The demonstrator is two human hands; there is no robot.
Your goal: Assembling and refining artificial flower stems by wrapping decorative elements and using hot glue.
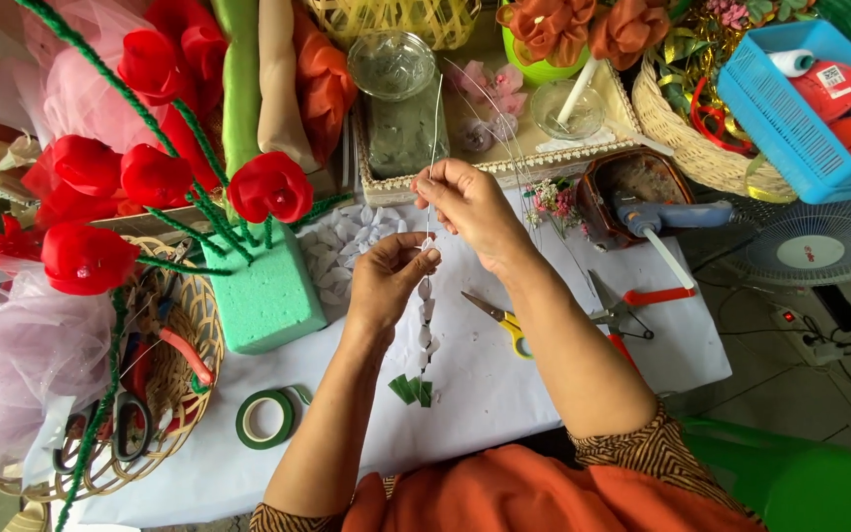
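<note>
Threading that string of white petals [427, 325] hanging over the white tabletop [504, 394] goes best with the thin wire [434, 128] kept upright, right hand [470, 207] pinching it up top, left hand [391, 281] nipping the top petal, yellow-handled scissors [499, 320] just beside.

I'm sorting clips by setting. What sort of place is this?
Probably a home craft table for making artificial flowers: red fabric roses stuck in a green foam block, a roll of green floral tape, and a glue gun beside the scissors.
</note>
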